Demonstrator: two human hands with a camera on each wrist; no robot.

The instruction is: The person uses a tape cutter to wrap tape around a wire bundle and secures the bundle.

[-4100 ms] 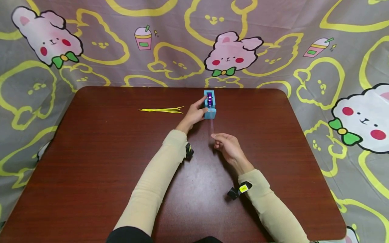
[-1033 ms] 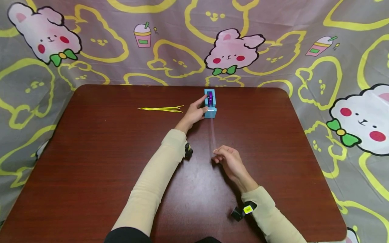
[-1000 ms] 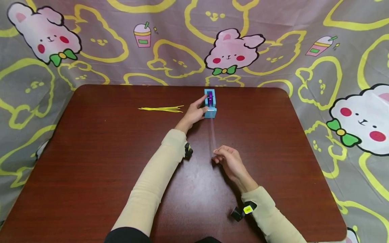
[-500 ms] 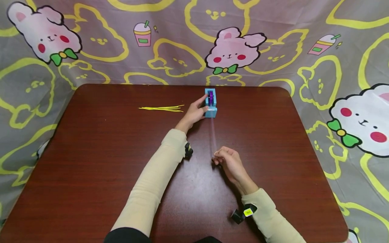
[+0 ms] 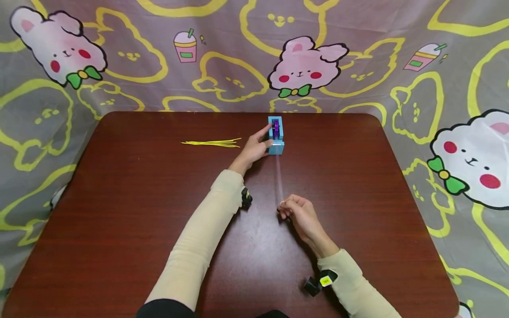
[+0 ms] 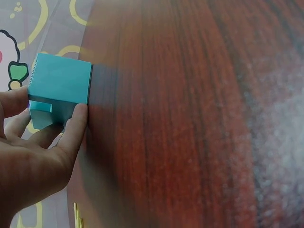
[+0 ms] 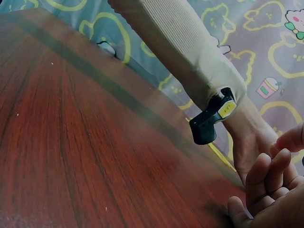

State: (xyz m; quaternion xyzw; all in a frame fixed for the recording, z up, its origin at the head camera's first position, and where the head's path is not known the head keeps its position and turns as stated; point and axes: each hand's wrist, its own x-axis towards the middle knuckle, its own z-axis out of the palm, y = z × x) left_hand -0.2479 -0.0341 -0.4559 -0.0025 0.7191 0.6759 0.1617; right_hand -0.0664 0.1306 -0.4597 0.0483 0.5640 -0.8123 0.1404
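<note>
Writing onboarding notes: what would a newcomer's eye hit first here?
Likely the rabbit-print backdrop behind the table. Next, the blue tape dispenser near the far edge, held by the left grip, with clear tape running to the right grip. Yellow strips lie farther left.

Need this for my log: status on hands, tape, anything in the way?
Left hand gripping blue dispenser. Right hand pinching clear tape, stretched from dispenser. Yellow strands lie left, off the tape's path.
</note>
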